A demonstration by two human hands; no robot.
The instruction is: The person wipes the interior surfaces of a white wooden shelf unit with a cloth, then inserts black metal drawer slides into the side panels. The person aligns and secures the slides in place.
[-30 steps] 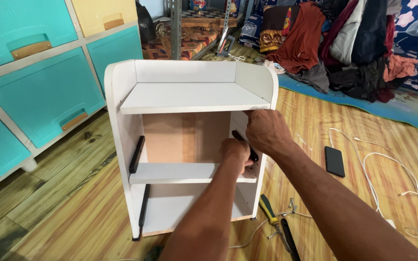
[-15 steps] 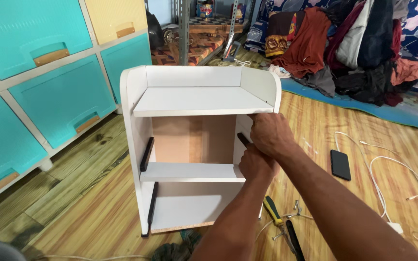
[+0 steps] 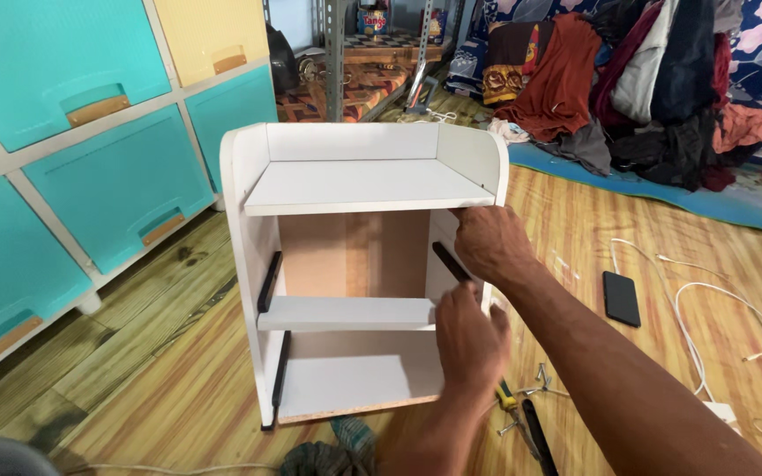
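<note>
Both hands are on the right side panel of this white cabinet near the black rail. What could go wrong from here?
1. The white cabinet stands on the wooden floor with both the right hand and the left hand working on one side panel; a push there might tip or slide it.
2. Loose screws and pliers lie beside the left hand, easy to kneel on or scatter.
3. The phone and white cable lie close by.

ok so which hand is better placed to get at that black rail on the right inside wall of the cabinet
Probably the right hand: it already rests on the white cabinet's right side panel, just beside the upper end of the black rail. The left hand sits lower, against the middle shelf's right end.
</note>
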